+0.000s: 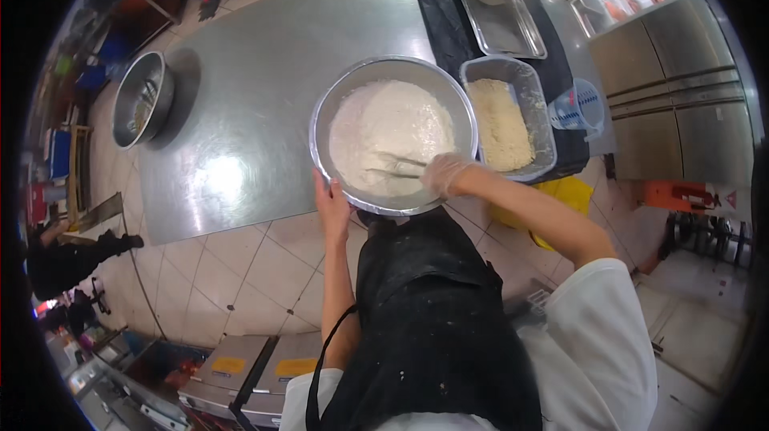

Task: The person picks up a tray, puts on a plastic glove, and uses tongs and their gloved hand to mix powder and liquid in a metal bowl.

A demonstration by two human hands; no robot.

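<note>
A large steel bowl stands at the near edge of the table, holding a pale, wet batter. My left hand grips its near left rim, partly hidden under the side. Wearing a clear plastic glove, my right hand is closed around metal tongs, whose two arms reach into the batter at the near side. To the right of the bowl, a translucent plastic tub contains yellowish crumbs.
Behind the tub, an empty steel tray rests on black sheeting. A blue-and-clear basket sits at the right. Another steel bowl with utensils is at the table's left end. A person is far left.
</note>
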